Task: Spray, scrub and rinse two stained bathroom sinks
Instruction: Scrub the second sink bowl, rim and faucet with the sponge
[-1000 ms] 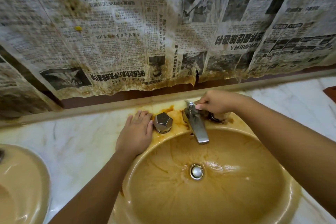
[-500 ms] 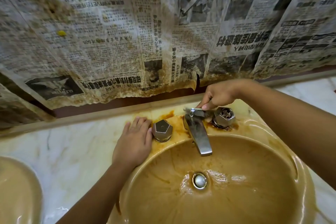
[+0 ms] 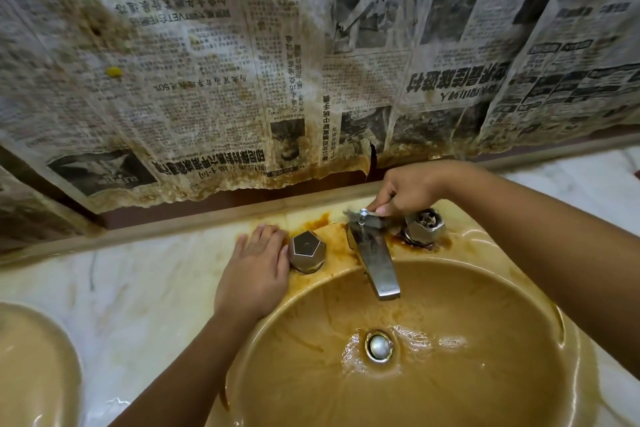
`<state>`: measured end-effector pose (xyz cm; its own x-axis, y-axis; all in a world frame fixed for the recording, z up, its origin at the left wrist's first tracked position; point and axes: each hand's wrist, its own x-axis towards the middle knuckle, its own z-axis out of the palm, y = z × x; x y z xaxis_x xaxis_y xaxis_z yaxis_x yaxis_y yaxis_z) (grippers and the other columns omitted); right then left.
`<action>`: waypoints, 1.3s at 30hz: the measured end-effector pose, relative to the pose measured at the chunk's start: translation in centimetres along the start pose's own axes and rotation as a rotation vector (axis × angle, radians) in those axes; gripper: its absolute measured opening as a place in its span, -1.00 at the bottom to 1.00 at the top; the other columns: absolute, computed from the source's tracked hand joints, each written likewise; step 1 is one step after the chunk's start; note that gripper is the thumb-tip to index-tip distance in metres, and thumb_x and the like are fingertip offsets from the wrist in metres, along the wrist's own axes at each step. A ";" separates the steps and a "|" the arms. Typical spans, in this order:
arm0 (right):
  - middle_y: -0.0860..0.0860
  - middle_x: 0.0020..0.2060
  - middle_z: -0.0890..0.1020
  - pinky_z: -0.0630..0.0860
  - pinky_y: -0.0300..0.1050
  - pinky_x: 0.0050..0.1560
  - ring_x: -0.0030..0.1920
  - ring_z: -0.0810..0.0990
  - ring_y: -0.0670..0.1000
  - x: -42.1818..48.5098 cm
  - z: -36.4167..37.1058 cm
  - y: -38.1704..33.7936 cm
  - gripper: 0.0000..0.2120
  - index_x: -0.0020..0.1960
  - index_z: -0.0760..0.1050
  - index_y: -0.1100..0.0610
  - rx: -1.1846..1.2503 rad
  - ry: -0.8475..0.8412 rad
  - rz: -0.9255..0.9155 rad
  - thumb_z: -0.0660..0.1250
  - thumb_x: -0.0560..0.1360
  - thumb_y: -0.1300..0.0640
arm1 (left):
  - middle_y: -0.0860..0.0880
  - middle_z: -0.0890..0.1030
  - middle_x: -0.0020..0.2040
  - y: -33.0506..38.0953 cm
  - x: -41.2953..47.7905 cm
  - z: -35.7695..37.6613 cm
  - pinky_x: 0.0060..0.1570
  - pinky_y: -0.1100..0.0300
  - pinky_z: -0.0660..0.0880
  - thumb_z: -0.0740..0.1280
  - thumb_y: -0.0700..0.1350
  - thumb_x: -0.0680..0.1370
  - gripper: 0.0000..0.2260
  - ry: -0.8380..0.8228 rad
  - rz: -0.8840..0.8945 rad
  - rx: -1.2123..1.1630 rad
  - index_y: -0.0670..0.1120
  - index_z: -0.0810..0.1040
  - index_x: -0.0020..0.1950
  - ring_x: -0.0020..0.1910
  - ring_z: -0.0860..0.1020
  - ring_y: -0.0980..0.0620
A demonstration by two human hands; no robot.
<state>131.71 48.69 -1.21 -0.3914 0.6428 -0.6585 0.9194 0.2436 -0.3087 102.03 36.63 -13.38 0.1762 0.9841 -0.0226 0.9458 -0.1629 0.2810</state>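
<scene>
1. The stained sink (image 3: 519, 374) sits in the marble table (image 3: 138, 288). A second sink (image 3: 31, 374) shows at the left edge.
2. The left hand (image 3: 254, 274) lies flat, fingers straight, just beside the left knob (image 3: 307, 251).
3. The right hand (image 3: 412, 189), fingers curled, pinches a blurred grey scrubber (image 3: 353, 215) against the faucet (image 3: 377, 263) base.

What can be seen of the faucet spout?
The faucet spout is a flat, dull grey metal bar with dark smears, sloping down over the basin from the rust-stained sink deck, between the left handle and right handle. A small lift rod rises at its base, where the right hand pinches a blurred grey scrubber against it. No water leaves it.
</scene>
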 end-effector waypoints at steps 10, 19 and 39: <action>0.04 0.13 0.71 0.60 0.04 0.10 0.07 0.63 0.10 -2.2 3.5 -1.8 -0.71 0.13 0.68 0.11 -0.126 0.238 0.071 0.25 0.67 -0.01 | 0.05 0.36 0.54 0.2 0.2 -0.4 0.60 -0.02 0.06 0.00 0.05 0.72 -0.58 -0.017 0.001 -0.005 0.02 0.34 0.55 0.58 0.20 0.04; 0.00 0.26 0.67 0.53 -0.10 0.12 0.18 0.61 0.06 -7.3 8.6 -1.1 -0.66 0.39 0.58 -0.08 0.152 0.528 0.127 0.35 0.62 -0.06 | 0.08 0.57 0.38 1.7 -2.3 -1.4 0.40 0.00 0.44 0.18 0.01 0.71 -0.69 0.092 -0.178 -0.374 0.10 0.49 0.44 0.37 0.51 -0.03; -0.23 -0.15 0.61 0.44 -0.19 -0.10 -0.12 0.54 -0.19 -17.9 18.5 2.2 -0.95 0.00 0.67 -0.02 0.674 1.046 -0.149 0.43 0.58 0.04 | -0.03 0.65 -0.10 27.5 -12.0 -4.3 -0.22 0.04 0.55 0.20 0.04 0.72 -0.74 -0.102 -0.416 -0.991 -0.04 0.65 0.12 -0.18 0.61 0.05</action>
<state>140.01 24.29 -2.81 0.0122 0.9841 0.1772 0.5456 0.1420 -0.8259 124.76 20.66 -1.27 -0.0433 0.9310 -0.3625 0.3028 0.3580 0.8832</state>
